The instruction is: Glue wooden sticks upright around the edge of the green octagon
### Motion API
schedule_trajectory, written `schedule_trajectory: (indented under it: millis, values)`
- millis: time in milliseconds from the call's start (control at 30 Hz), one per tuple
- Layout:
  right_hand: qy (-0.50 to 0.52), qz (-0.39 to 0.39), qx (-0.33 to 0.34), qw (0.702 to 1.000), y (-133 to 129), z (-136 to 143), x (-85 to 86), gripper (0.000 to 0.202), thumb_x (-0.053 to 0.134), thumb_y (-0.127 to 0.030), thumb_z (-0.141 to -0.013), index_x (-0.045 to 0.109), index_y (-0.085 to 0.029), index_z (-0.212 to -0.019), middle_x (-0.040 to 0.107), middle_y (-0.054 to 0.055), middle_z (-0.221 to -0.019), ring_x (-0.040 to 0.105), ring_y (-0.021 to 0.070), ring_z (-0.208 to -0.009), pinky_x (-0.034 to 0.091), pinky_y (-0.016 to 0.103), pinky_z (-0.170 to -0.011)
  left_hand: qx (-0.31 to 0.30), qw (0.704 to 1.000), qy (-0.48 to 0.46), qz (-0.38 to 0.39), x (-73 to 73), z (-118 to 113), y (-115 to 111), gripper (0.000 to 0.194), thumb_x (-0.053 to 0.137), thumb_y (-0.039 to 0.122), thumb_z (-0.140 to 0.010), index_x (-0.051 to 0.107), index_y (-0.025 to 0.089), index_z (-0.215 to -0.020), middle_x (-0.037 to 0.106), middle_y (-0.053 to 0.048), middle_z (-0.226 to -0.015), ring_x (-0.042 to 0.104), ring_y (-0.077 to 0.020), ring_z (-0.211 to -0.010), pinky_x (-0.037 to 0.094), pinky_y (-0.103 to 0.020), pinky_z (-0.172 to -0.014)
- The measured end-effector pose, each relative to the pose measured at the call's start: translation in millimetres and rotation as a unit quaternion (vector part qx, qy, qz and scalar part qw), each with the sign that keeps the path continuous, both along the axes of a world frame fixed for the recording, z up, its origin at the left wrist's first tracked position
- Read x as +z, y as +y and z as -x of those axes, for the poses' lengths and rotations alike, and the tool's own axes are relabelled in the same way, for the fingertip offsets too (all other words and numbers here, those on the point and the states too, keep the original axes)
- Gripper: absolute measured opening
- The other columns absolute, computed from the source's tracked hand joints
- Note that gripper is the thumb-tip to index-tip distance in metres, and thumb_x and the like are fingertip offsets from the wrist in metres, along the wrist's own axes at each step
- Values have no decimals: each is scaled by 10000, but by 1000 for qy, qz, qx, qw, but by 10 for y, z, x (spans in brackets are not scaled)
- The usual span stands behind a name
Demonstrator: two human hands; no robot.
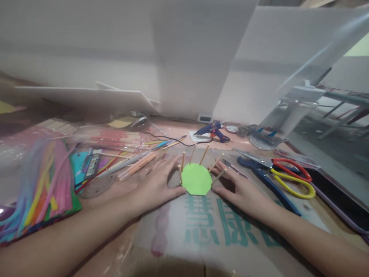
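A bright green octagon (pixel 196 179), like paper or card, lies on the printed work sheet in front of me. Several thin wooden sticks (pixel 204 154) stand up from its left, far and right edges, leaning outward. My left hand (pixel 161 179) is at its left side, thumb tip at the lower left edge and fingers spread around the left sticks. On the other side, my right hand (pixel 238 184) has its thumb near the lower right edge and its fingers apart behind the right sticks. Both hands look open; whether the fingertips press on the sticks is unclear.
Scissors (pixel 291 175) and dark blue-handled pliers (pixel 271 188) lie right, beside a phone (pixel 340 196). Behind are a glue gun (pixel 211 130) with a cord and a clear bottle (pixel 273 123). Coloured pipe cleaners (pixel 46 181) and bagged sticks (pixel 112 139) lie left.
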State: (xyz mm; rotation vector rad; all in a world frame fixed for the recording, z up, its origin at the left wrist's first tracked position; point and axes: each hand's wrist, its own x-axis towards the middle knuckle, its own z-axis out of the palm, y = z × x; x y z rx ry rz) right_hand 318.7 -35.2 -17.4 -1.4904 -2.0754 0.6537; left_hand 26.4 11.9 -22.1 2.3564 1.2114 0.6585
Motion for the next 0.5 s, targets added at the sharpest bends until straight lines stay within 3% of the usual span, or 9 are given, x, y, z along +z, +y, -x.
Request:
schedule_trajectory:
  millis: [67,167,267,367,500]
  values:
    - [3,-14,7,1000,8,5,31,732,680,-368,-877,415,-263,-1551,570,136,-1505,533,325,-1397,437,561,-1154,-5,1000,-24,1,29,9,-2,840,756,517,-785,425,186,-1483,539,-174,-1500,482,-393,-1409,421,-583,-1142]
    - [23,-45,6,999,14,-20,49,461,608,-370,-916,569,-253,-1360,654,130,-1406,631,302,-1292,511,507,-1087,-9,992,-121,-28,47,44,10,455,582,439,-905,550,168,-1268,660,-136,-1270,627,-299,-1199,502,-494,-1029]
    - [49,-73,-25,996,27,-67,47,235,486,-327,-968,604,-255,-1158,739,93,-1201,709,252,-1120,550,457,-1014,-16,982,-163,-95,62,79,26,213,505,326,-930,612,182,-1044,697,-76,-1078,645,-237,-1061,501,-425,-965]
    - [34,-90,-70,993,44,-94,55,134,481,-306,-966,603,-257,-987,754,61,-1002,725,240,-959,573,421,-907,-61,977,-139,-150,81,89,21,128,535,253,-898,644,196,-934,707,-46,-1013,632,-225,-1026,472,-409,-959]
    - [11,-89,-76,993,59,-74,74,109,500,-304,-949,593,-249,-960,750,56,-935,717,245,-907,569,385,-808,-103,975,-103,-168,95,67,7,79,608,242,-911,665,195,-939,712,-45,-1052,617,-214,-1046,449,-397,-980]
